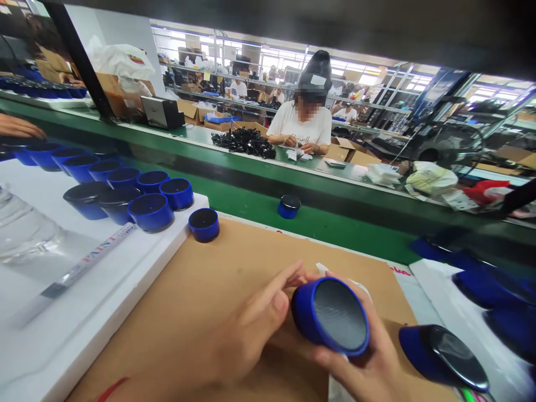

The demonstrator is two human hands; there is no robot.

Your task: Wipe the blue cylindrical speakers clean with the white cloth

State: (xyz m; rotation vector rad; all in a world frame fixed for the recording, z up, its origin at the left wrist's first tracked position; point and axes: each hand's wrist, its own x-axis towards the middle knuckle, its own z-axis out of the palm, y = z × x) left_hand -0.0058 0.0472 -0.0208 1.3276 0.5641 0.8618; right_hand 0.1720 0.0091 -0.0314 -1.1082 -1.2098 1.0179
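Observation:
A blue round case with a dark, shiny face [340, 315] is tilted toward the camera above the brown cardboard [167, 312]. My right hand [377, 357] wraps round its right side and underside, thumb at the lower edge. At its left side is my left hand [255, 324], fingers bent near the rim and slightly blurred; whether they grip anything is hard to tell. A bit of white material [360, 287] shows behind the case. Another blue case with a glossy black top [446, 357] rests to the right of my right hand.
Several blue cases [151, 212] stand on a white foam board [138, 279] at left, beside a paint marker [92, 259]. One small case [204, 224] sits on the cardboard's corner, another [289, 206] on the green belt [247, 204]. Across it, a person [304, 117] handles small items.

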